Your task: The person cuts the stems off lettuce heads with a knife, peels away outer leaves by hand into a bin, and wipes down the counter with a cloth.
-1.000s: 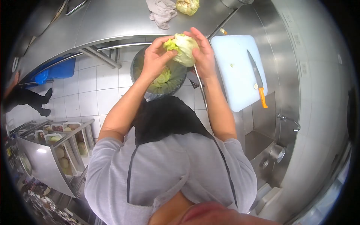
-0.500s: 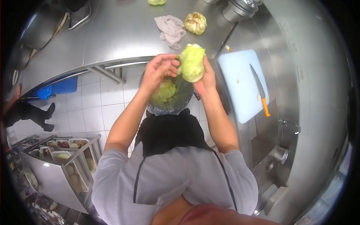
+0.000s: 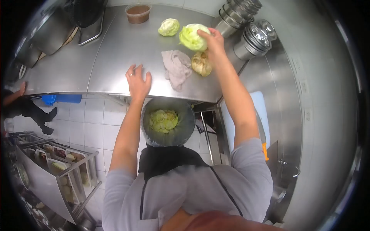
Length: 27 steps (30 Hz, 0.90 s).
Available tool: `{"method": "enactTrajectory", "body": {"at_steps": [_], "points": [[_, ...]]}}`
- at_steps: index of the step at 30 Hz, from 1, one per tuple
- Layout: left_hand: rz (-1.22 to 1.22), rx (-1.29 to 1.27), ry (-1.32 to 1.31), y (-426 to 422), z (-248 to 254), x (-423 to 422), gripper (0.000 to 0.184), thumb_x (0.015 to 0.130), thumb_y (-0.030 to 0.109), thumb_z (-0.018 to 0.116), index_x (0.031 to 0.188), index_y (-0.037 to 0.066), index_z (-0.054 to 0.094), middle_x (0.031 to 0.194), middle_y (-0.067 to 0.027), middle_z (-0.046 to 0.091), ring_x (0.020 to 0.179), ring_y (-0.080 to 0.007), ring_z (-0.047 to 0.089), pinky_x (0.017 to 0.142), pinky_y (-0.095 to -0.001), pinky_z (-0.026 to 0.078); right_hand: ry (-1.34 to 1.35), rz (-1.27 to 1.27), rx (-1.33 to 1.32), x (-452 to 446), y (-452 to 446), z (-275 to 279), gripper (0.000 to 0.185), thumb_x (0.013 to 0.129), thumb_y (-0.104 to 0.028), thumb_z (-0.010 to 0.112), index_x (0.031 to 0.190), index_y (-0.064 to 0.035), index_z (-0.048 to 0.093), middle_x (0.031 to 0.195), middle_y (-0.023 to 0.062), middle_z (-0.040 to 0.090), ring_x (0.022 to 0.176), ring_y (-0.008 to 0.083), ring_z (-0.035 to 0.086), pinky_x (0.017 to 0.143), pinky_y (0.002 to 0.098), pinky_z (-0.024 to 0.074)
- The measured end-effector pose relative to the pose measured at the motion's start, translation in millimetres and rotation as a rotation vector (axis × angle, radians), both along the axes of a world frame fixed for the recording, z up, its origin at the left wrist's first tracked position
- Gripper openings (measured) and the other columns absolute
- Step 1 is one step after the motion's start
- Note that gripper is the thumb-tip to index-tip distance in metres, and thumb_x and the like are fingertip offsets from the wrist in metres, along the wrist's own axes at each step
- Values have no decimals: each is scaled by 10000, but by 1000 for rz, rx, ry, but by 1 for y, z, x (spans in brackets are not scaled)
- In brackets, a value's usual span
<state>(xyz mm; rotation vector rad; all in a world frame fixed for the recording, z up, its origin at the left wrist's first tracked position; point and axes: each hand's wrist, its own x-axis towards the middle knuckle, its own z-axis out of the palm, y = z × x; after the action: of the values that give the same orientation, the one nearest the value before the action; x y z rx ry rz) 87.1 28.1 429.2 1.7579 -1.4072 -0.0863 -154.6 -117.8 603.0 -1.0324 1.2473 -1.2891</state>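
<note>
My right hand (image 3: 213,39) grips a pale green lettuce head (image 3: 192,37) over the far part of the steel counter (image 3: 115,57). Just below it is a browner head (image 3: 201,64), partly behind my wrist. A smaller lettuce (image 3: 169,27) sits to the left. Near the counter's front edge, my left hand (image 3: 138,82) rests with fingers spread and holds nothing; a ring shows on one finger. Between my hands lies a crumpled cloth (image 3: 177,68). Below the edge, a lined bin (image 3: 186,127) contains lettuce leaves (image 3: 163,121).
Stacked metal containers (image 3: 250,42) stand at the back right. A cutting board (image 3: 260,102) with an orange-handled knife (image 3: 265,151) is beside my right arm. A reddish tub (image 3: 138,14) and large pots (image 3: 52,30) are at the back. Another person's leg (image 3: 32,112) shows at far left.
My right hand has carried the lettuce forward over the counter. My left hand has come away from the lettuce and down onto the counter. The view has shifted, showing more of the counter.
</note>
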Motion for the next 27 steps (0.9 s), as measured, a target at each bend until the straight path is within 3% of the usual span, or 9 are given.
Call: {"method": "enactTrajectory", "body": {"at_steps": [2,5,11,14,17,20,21,24,27], "points": [[39,2,7,-2,-2,1,471,873,267,656,1286,45,604,1395,-241,472,1313,-418,416,1033,-508,449,129,-78,-117,-12,-78,-21,578,789,-101,825,1265,6,516,1163,173,650,1009,270,675,811,388,580],[66,5,-42,-5,-7,0,478,847,226,665,1284,47,593,1389,-237,474,1304,-407,436,998,-500,482,233,-211,-58,-16,-172,-53,507,788,-142,833,1195,12,574,1131,169,666,994,273,675,823,390,569],[105,27,-105,-11,-8,-4,492,826,219,682,1282,58,589,1364,-227,486,1251,-410,470,963,-488,501,403,-97,35,7,-267,-121,393,828,-238,800,1106,4,662,1054,147,704,976,277,678,808,399,554],[104,29,-132,-10,-9,-3,499,829,224,682,1289,56,586,1353,-224,495,1237,-406,480,964,-483,499,707,175,91,6,-257,-99,338,885,-259,745,1112,-14,691,1044,106,709,952,229,672,771,379,545],[106,65,-84,-9,-5,-6,499,832,232,682,1288,51,590,1343,-224,504,1231,-407,485,970,-481,494,751,98,-69,-15,-277,-110,420,927,-262,692,1292,-58,643,1112,89,688,1005,238,659,827,368,540],[98,51,-119,-9,-5,-4,477,838,235,677,1271,46,610,1339,-228,511,1240,-405,487,975,-484,490,505,103,-149,-48,-232,-83,437,937,-198,668,1320,7,613,1247,162,679,1143,266,628,976,384,491],[97,46,-108,-9,-5,-5,472,839,236,676,1267,46,615,1338,-230,513,1242,-404,488,978,-483,488,503,111,-155,-64,-201,-68,435,955,-226,672,1324,-3,613,1249,138,680,1151,241,629,982,360,489],[78,18,-127,-7,-10,-3,446,854,236,672,1253,42,629,1342,-236,514,1249,-403,490,998,-481,475,340,122,-125,-102,-62,-28,395,940,-267,691,1276,-63,649,1098,58,687,996,177,652,809,319,532],[45,-53,-146,-5,-9,0,410,865,226,673,1227,35,644,1320,-235,536,1239,-405,504,1021,-482,454,326,76,-69,-143,68,-41,354,944,-250,703,1247,-72,665,1077,27,689,957,124,644,784,299,532]]}}
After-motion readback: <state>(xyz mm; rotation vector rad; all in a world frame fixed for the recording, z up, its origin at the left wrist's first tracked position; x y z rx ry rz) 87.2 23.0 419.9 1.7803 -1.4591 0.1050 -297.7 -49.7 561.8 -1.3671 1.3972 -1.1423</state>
